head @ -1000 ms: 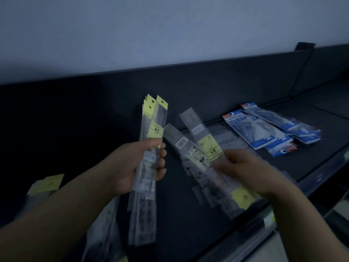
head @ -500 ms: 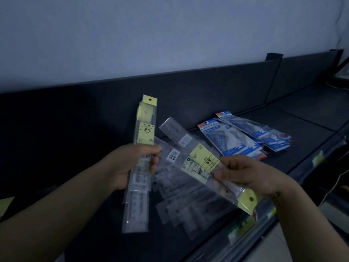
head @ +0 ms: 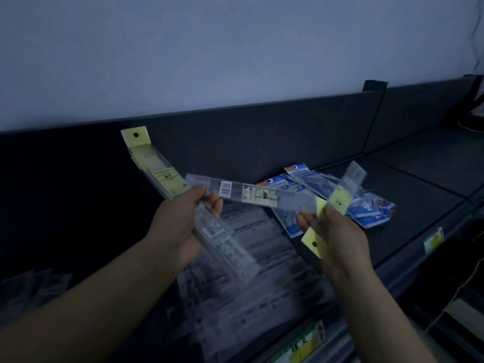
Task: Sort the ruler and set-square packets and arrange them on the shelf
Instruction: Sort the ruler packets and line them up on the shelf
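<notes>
l hand (head: 180, 226) gripped ruler stack (head: 157, 166); r hand (head: 337, 237) pinched 2 ruler pkts (head: 256, 196), all just left of set-square pkts (head: 366, 208) on shelf (head: 424, 176). needed: yellow headers turned same way, edges squared b4 merging w/ stack.

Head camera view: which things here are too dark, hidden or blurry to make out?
All in the head view.
- Stack in left hand: packet count hidden by overlap and fingers.
- Barcode packet: print too small.
- Loose packets on shelf: dim, blurred, partly under both arms.
- Blue packets: partly behind right hand's packets.
- Price tag: blurred, cut by bottom edge.
</notes>
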A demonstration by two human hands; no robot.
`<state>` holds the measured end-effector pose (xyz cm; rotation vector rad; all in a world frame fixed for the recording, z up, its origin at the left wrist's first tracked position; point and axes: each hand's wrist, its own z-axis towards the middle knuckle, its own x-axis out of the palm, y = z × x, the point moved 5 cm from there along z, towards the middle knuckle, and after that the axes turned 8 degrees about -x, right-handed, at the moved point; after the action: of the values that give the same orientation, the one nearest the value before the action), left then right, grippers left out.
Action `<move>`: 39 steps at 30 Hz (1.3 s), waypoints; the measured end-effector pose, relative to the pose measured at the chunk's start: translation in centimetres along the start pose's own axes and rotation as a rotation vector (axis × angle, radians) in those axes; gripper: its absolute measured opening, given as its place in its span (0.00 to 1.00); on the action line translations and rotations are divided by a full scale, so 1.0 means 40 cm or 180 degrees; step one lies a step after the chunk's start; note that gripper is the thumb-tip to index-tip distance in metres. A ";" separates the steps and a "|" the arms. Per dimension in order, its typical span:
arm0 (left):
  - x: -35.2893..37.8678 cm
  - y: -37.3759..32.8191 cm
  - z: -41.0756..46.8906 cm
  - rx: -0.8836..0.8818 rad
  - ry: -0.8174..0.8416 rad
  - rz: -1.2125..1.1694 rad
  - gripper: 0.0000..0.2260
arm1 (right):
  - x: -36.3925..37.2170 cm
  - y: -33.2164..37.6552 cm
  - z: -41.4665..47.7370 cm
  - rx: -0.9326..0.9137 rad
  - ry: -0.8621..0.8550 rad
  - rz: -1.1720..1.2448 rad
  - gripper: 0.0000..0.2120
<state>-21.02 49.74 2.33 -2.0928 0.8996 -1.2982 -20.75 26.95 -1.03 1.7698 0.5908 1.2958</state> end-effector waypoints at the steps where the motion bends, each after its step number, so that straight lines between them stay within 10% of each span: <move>1: 0.009 0.006 0.000 0.0024 -0.0009 -0.0010 0.06 | 0.001 0.003 0.003 -0.0034 -0.0065 0.0177 0.10; 17: 0.068 0.098 -0.016 -0.0148 0.0269 0.0150 0.07 | -0.004 0.031 0.040 -0.0298 -0.0386 0.0723 0.10; 39: 0.077 0.155 -0.062 -0.0957 0.0868 0.1298 0.13 | 0.047 0.017 0.074 -0.0320 0.1129 -0.0900 0.10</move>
<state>-23.95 43.18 0.67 -1.8241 1.6316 -1.3024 -17.40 26.99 0.23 1.3259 0.9210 1.4182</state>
